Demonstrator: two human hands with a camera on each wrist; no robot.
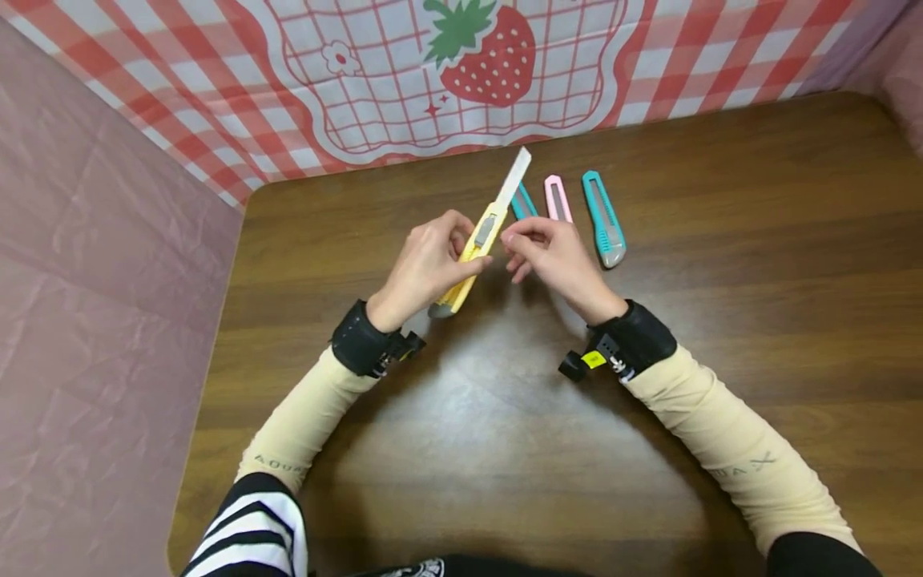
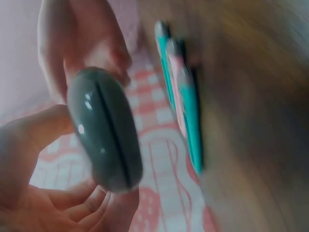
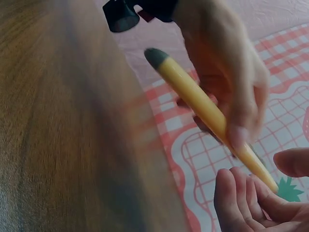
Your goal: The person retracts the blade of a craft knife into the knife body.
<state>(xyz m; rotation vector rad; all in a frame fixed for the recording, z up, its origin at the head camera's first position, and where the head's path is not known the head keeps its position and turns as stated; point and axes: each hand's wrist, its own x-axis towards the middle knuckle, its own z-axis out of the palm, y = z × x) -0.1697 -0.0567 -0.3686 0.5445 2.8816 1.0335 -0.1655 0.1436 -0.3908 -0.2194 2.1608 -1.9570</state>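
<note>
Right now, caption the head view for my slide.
Left hand grips yellow utility knife, blade out; right hand at its slider.

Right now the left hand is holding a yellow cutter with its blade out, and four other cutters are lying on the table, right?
Not quite: three cutters lie on the table, not four, as the head view shows. The left hand does hold the yellow cutter, blade out.

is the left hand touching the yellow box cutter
Touching. The head view shows the left hand with fingers and thumb curled round the yellow plastic box cutter; the right wrist view shows those fingers wrapped over its body.
</note>
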